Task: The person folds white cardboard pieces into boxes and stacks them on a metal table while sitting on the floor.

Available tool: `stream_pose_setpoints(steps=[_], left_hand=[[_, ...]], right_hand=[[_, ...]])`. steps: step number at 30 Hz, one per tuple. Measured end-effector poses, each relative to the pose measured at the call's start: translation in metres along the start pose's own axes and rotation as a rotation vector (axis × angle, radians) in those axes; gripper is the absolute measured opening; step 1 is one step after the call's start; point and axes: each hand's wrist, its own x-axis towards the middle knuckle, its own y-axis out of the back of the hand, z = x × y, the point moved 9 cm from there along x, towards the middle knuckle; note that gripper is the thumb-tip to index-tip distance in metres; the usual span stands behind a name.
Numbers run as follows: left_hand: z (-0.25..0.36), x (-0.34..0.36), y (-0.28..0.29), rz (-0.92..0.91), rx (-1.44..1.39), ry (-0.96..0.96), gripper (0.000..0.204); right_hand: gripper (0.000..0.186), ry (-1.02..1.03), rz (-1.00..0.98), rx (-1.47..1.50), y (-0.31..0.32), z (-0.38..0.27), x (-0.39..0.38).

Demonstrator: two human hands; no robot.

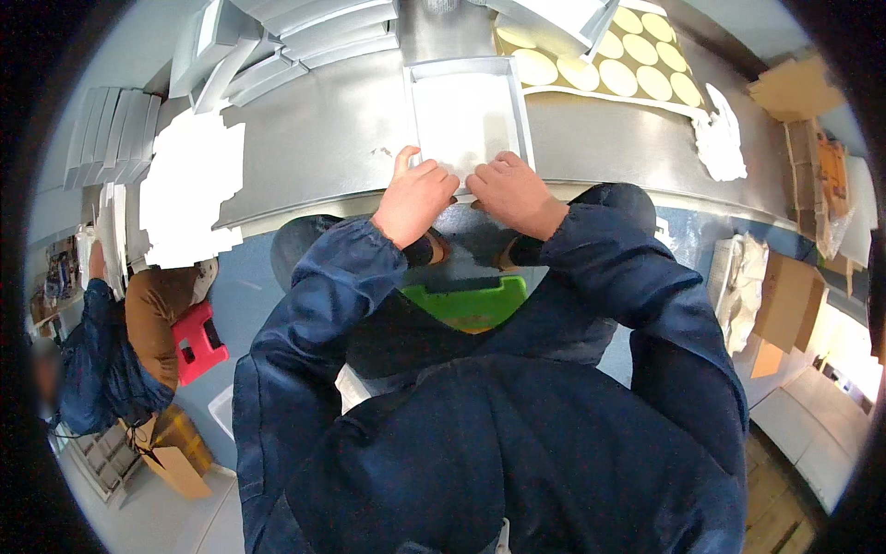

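A shallow white open box (466, 111) lies on the metal table, its long sides pointing away from me. My left hand (415, 200) is at its near left corner, with the fingers curled over the near wall and the thumb up. Close beside it, my right hand (513, 194) grips the near wall toward the right corner, fingers bent. The fingertips of both hands are partly hidden behind the knuckles and the box edge. Inside the box the white bottom shows, with a greyish shadow.
Flat white boxes (341, 42) are stacked at the back left. A sheet of round pale stickers (637, 78) lies at the back right, beside crumpled white paper (720, 138). White sheets (191, 180) sit on the left. A co-worker (101, 342) sits by a red stool (198, 343).
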Motion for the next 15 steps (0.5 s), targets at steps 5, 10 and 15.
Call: stream_pose_setpoints(steps=[5, 10, 15], left_hand=[[-0.013, -0.002, -0.004, -0.094, -0.072, 0.015, 0.019], [-0.019, -0.032, 0.029, 0.26, -0.063, -0.035, 0.036], [-0.075, -0.067, -0.018, 0.433, -0.996, 0.791, 0.054]], right_hand=[[0.019, 0.071, 0.003, 0.066, -0.011, 0.03, -0.017], [0.02, 0.011, -0.066, 0.012, 0.0, 0.024, -0.017], [0.02, -0.155, 0.265, 0.155, 0.03, 0.012, -0.006]])
